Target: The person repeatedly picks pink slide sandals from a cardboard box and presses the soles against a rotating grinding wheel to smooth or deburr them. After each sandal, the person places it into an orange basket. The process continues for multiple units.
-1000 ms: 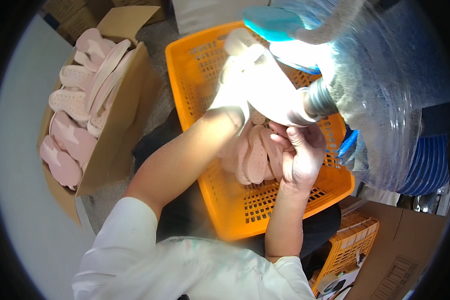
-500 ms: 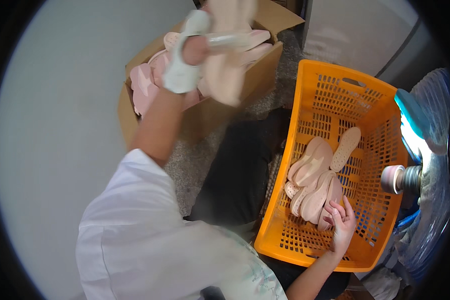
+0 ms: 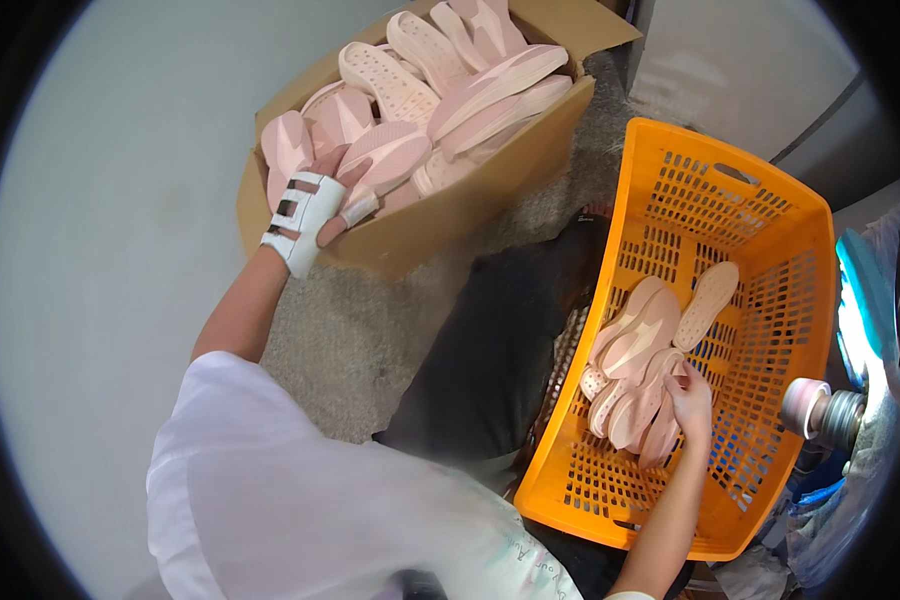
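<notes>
My left hand (image 3: 318,205), in a white strapped wrist guard, reaches to the near left side of an open cardboard box (image 3: 460,215). Its fingers are spread and touch the end of a pink shoe sole (image 3: 395,155) on the pile; no firm hold shows. Pink and cream soles heap up to the box rim. My right hand (image 3: 692,402) is down in an orange plastic crate (image 3: 610,525), its fingers closed on the upper end of a shoe sole (image 3: 658,385). Several more soles lie bunched there, beside a separate perforated sole (image 3: 707,303).
My dark-trousered leg (image 3: 470,340) lies between box and crate, over a grey floor (image 3: 320,370). A pale wall (image 3: 100,300) is at left. Right of the crate are rolls of tape (image 3: 820,412), a teal object (image 3: 863,295) and clear plastic wrap.
My left hand has come down and left onto the box's soles; the soles it held up, blurred, are out of it. My right hand's fingers have moved up and closed on a sole.
</notes>
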`<control>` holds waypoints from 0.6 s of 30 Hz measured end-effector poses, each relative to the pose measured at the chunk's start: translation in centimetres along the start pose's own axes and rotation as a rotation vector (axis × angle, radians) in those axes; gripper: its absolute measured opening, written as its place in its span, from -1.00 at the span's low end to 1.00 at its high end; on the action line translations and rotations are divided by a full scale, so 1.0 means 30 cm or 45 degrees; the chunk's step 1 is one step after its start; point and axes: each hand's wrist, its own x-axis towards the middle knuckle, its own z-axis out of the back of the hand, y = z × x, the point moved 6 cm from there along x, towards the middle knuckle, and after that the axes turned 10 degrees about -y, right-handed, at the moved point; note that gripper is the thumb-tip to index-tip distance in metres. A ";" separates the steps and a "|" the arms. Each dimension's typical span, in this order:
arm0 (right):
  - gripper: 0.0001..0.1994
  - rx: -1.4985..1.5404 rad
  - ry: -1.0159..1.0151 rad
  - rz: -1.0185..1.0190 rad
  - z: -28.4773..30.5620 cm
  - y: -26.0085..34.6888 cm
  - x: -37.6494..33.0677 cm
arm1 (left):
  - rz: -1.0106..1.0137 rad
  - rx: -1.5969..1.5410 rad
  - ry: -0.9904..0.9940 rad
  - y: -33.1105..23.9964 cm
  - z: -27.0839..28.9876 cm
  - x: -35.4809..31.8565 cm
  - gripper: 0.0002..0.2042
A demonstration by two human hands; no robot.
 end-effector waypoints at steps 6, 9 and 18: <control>-0.31 -0.603 0.154 -0.420 -0.309 -0.266 0.080 | -0.221 -0.259 -0.005 -0.016 -0.025 0.063 -0.39; -0.25 -0.810 -0.317 -0.379 -0.346 -0.221 0.045 | -0.252 -0.231 0.062 -0.010 -0.050 0.057 -0.28; 0.01 -1.018 -0.011 -0.641 -0.376 -0.153 -0.052 | -0.149 0.187 0.205 -0.065 0.012 0.112 -0.51</control>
